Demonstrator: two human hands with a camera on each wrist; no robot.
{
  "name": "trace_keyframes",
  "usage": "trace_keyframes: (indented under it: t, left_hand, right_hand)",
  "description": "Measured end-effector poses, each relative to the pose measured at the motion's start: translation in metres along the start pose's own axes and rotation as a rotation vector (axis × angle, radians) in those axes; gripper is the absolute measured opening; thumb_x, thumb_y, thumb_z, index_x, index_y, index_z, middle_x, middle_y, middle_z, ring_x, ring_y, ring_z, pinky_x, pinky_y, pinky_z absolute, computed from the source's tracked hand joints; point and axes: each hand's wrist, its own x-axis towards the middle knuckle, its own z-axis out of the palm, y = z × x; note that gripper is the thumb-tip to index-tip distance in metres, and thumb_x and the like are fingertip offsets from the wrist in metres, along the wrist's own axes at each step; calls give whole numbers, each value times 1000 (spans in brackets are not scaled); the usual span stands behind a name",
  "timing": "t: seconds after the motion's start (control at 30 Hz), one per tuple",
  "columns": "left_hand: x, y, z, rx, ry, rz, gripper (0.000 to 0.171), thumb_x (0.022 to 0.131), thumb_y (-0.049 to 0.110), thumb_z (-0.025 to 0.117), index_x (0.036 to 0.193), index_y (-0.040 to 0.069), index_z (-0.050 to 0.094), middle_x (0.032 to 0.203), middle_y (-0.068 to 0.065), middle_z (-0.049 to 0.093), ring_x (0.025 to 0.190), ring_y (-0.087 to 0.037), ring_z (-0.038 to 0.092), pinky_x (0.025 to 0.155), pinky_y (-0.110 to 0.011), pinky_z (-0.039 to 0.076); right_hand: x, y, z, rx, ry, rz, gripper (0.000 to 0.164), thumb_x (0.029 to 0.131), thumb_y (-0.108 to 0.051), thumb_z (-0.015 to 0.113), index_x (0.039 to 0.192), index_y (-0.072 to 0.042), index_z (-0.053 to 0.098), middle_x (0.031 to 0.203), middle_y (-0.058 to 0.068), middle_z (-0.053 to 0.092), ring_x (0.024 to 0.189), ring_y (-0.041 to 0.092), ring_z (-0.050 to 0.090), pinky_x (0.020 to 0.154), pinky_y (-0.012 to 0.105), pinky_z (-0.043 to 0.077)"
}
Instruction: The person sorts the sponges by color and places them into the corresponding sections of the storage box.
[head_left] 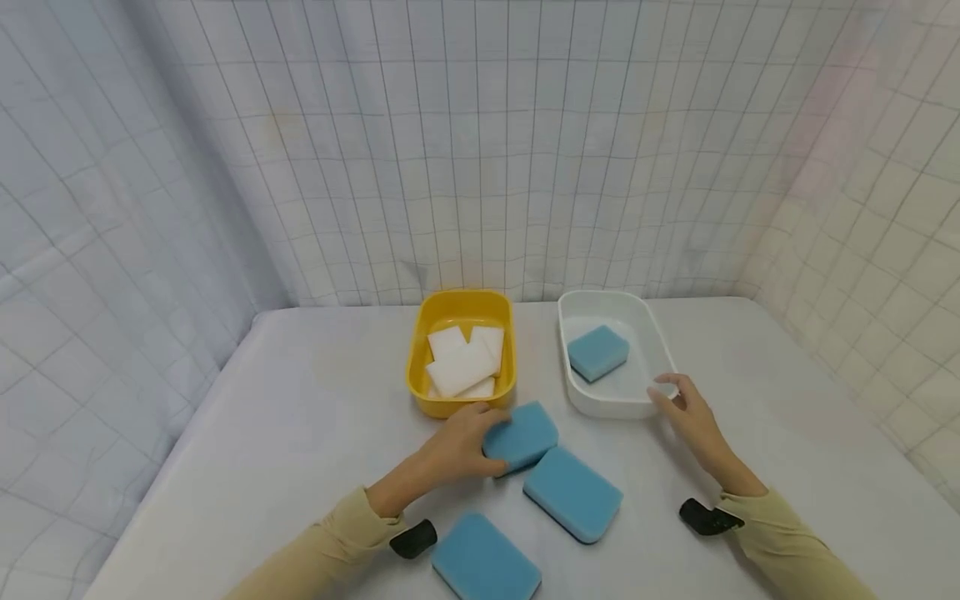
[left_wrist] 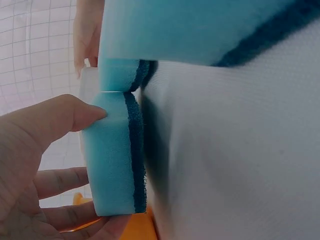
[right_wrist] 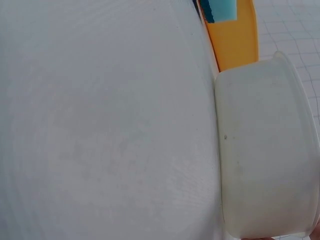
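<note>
My left hand grips a blue sponge, thumb on its near side and fingers at its far side. In the left wrist view this sponge shows a dark scouring layer on its underside, facing the table. A second blue sponge lies right against it, and a third sponge is nearer to me. At the near right corner of a white tub, my right hand holds the rim between thumb and fingers. One blue sponge lies inside that tub.
Left of the white tub stands a yellow tub holding several white sponge blocks. Both tubs stand near the back edge of the white table. Behind and along the sides hang checked white curtains.
</note>
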Motion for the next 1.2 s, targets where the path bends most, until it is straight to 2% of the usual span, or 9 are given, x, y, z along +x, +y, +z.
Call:
trace_keyframes:
  t: [0.17,0.5,0.73,0.97,1.2]
  left_hand:
    - [-4,3,3,0,11,18,52,75,30,76,119,8,60,111,-8,61,91,-14,53,76,-26,49]
    - [-2,8,-8,7,58,42,55,74,29,77,121,8,60,114,-10,61,94,-15,55,79,-29,51]
    - [-10,12,-10,9,65,35,57,74,30,78,122,8,59,115,-10,61,95,-17,56,80,-31,51]
    - [-10,16,-13,32,110,46,58,73,31,79,121,7,59,114,-9,61,98,-18,57,84,-32,52]
    - [-10,22,-16,16,102,41,57,73,31,78,122,8,59,113,-8,61,95,-17,56,82,-31,52]
  right_hand:
    - [-5,3,1,0,4,-9,44,98,-35,47,132,-8,40,69,-1,39,58,7,35,53,25,35]
    - [0,-1,-3,0,13,-20,46,98,-36,46,134,-8,39,67,-2,37,57,7,34,52,25,35]
    - [-2,0,1,5,0,-8,48,98,-36,46,134,-7,38,65,-3,35,56,7,33,52,25,35]
    - [-1,-1,1,-4,1,1,49,98,-38,46,134,-6,38,66,-2,36,56,7,34,52,25,35]
    - [-1,-1,1,-23,3,25,49,97,-40,45,134,-7,39,68,-2,37,58,7,35,53,25,35]
